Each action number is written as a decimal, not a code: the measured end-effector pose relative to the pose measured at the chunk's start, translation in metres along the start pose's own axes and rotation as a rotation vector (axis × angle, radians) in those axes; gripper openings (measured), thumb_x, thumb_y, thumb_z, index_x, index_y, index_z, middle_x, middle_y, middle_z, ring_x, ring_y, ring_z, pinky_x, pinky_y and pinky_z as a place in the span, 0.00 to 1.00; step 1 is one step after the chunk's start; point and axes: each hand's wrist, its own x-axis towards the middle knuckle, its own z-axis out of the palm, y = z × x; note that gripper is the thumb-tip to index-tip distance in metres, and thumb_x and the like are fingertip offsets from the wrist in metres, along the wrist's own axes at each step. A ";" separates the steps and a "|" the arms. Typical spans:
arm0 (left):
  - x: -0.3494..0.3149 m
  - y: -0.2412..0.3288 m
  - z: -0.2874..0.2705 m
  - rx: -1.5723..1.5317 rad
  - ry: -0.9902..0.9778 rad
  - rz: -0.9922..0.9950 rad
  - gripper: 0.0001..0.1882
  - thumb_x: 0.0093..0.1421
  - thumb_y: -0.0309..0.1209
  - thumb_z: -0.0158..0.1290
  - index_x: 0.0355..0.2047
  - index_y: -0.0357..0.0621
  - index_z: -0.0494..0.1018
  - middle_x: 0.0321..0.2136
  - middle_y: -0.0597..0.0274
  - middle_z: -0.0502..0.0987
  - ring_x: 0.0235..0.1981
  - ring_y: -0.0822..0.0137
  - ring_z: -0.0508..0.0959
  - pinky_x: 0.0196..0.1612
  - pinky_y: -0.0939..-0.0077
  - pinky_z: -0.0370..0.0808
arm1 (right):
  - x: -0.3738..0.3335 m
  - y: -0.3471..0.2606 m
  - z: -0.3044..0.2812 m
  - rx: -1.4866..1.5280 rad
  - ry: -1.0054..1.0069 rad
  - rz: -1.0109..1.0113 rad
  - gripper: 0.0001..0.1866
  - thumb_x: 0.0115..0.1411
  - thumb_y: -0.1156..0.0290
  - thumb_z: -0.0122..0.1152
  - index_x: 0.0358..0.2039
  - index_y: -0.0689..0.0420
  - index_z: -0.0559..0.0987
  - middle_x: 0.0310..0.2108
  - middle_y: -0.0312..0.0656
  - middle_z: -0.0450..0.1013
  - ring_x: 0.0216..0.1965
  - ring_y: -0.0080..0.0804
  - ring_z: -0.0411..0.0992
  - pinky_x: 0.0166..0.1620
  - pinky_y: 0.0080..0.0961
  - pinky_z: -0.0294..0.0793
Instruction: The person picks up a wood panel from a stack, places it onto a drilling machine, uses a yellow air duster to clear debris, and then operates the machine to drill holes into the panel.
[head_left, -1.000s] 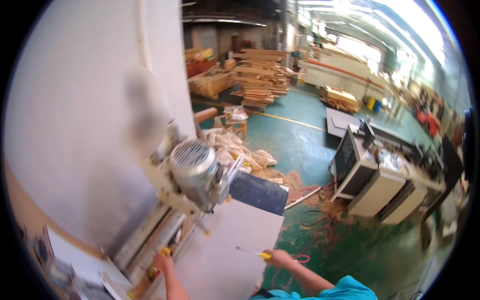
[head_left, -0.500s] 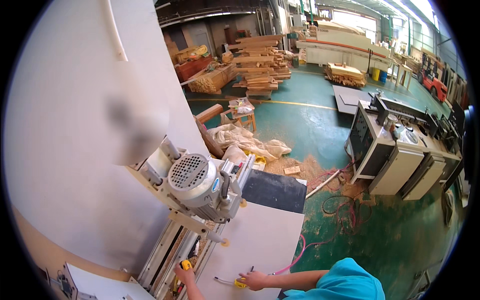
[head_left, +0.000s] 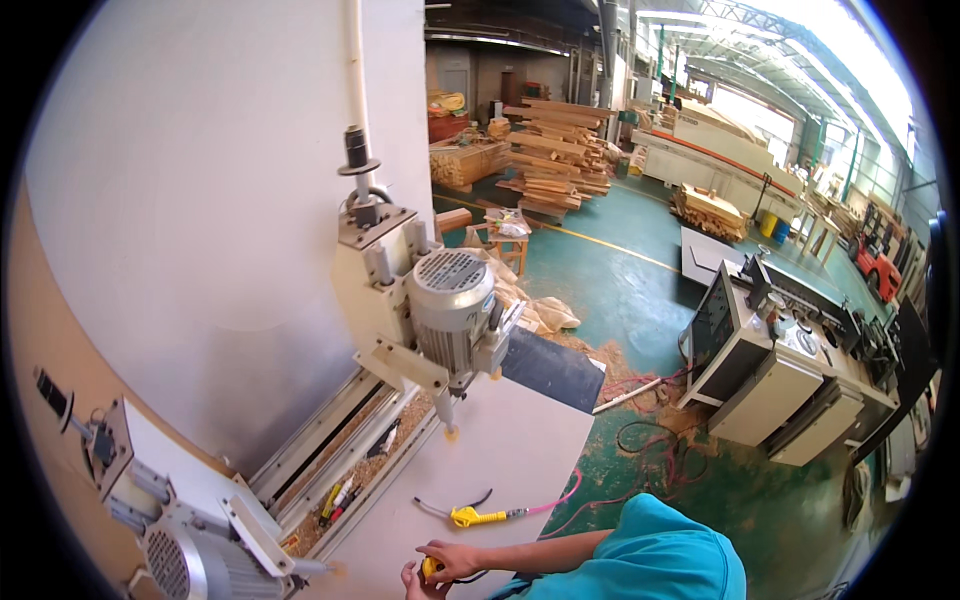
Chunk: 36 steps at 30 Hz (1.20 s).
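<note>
Low in the view, my right hand [head_left: 455,560] and my left hand [head_left: 412,584] meet around a small yellow-and-black tape measure [head_left: 430,567]. The fingers of both hands are closed on it and partly hide it. Just beyond them, a yellow air blow gun [head_left: 480,517] with a dark bent nozzle lies on the pale board [head_left: 530,440]. Its pink hose [head_left: 560,497] runs off the board's right edge. No hand touches the blow gun.
A grey drill motor [head_left: 450,300] on a machine head overhangs the board's far left, with a second motor [head_left: 185,560] at the lower left. The rail channel [head_left: 345,465] between them holds sawdust and pens. A machine cabinet [head_left: 770,390] and tangled hoses [head_left: 660,445] are at right.
My right hand has let go of the blow gun and joined my left hand at the tape measure. My left hand has brought the tape measure from the rail over the board. The view has shifted.
</note>
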 end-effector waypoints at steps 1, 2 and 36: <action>-0.007 -0.001 -0.008 -0.019 -0.001 -0.024 0.24 0.57 0.20 0.53 0.53 0.47 0.60 0.46 0.57 0.69 0.43 0.61 0.77 0.33 0.73 0.79 | -0.004 -0.012 0.011 -0.028 -0.048 0.016 0.45 0.55 0.47 0.59 0.65 0.62 0.57 0.57 0.58 0.63 0.55 0.54 0.68 0.57 0.39 0.68; -0.014 -0.001 -0.016 -0.036 0.001 -0.045 0.24 0.57 0.21 0.53 0.53 0.47 0.60 0.46 0.57 0.69 0.43 0.61 0.77 0.33 0.73 0.79 | -0.007 -0.021 0.021 -0.057 -0.094 0.035 0.46 0.54 0.48 0.60 0.65 0.63 0.56 0.57 0.58 0.63 0.55 0.55 0.67 0.57 0.39 0.68; -0.065 -0.021 -0.074 -0.237 0.206 -0.128 0.22 0.56 0.25 0.57 0.49 0.46 0.62 0.41 0.55 0.72 0.44 0.59 0.74 0.46 0.65 0.76 | -0.008 -0.014 0.061 0.068 -0.218 -0.067 0.51 0.49 0.53 0.72 0.68 0.56 0.55 0.55 0.58 0.66 0.56 0.55 0.66 0.58 0.42 0.68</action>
